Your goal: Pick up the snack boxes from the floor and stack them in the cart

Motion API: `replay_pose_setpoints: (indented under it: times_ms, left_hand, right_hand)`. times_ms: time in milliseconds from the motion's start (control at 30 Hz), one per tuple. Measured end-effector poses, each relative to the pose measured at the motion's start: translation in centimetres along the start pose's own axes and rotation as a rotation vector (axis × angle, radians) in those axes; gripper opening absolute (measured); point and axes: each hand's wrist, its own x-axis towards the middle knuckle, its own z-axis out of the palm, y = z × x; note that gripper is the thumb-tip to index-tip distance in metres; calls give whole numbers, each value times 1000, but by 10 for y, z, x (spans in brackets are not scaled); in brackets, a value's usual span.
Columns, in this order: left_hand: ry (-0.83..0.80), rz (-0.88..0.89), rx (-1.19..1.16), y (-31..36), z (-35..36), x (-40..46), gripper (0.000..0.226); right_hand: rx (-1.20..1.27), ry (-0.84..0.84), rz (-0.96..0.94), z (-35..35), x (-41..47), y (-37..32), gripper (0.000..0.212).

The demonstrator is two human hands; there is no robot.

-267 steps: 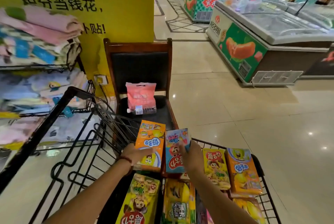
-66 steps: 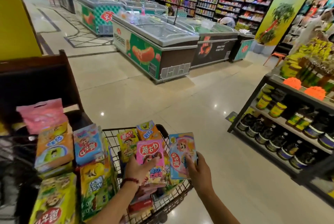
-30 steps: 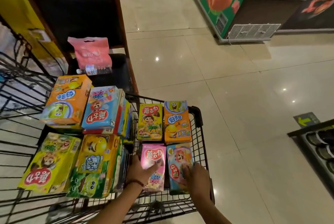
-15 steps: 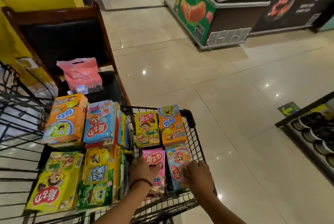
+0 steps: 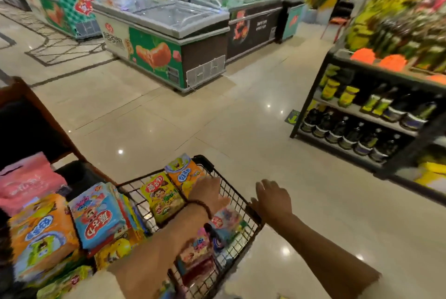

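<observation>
**Both hands empty above a well-filled cart**

Both hands are free of any box. Left hand (image 5: 209, 194) hovers with its fingers straight over the boxes at the cart's right side, a bead bracelet (image 5: 201, 207) on the wrist; whether it touches them cannot be told. Right hand (image 5: 272, 198) is spread and relaxed just outside the rim, grasping nothing.

Snack boxes fill the wire cart (image 5: 237, 198). An orange box (image 5: 184, 174) and a yellow box (image 5: 162, 196) lie side by side at the far end, and a pale blue box (image 5: 225, 222) sits below the left wrist near the right wall. To the left, a blue box (image 5: 97, 215) and a second orange box (image 5: 42, 236) top taller stacks, with more yellow and green packs under them.

Judging by this, most of the stacking looks done. No box shows on the visible floor, so any that remain must lie out of view; the next reach would be downward and off to the side.

Glossy beige tiles (image 5: 217, 129) carry the cart and mirror the ceiling lights. A pink bag (image 5: 26, 181) rests on a dark chair (image 5: 29, 124) just beyond the cart. Farther off stand glass-topped chest freezers (image 5: 166, 40), and on the right a dark shelf unit (image 5: 369, 115) of jars and bottles, blurred at its upper part.
</observation>
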Motion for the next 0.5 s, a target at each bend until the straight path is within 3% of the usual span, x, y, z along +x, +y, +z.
replay_pose_setpoints:
  times_ms: [167, 500]
  left_hand:
    - [-99, 325, 178, 59, 0, 3, 65]
    - [-208, 640, 323, 200, 43, -7, 61]
  right_hand:
    - [-8, 6, 195, -10, -58, 43, 48]
    - [51, -63, 632, -4, -182, 144, 47]
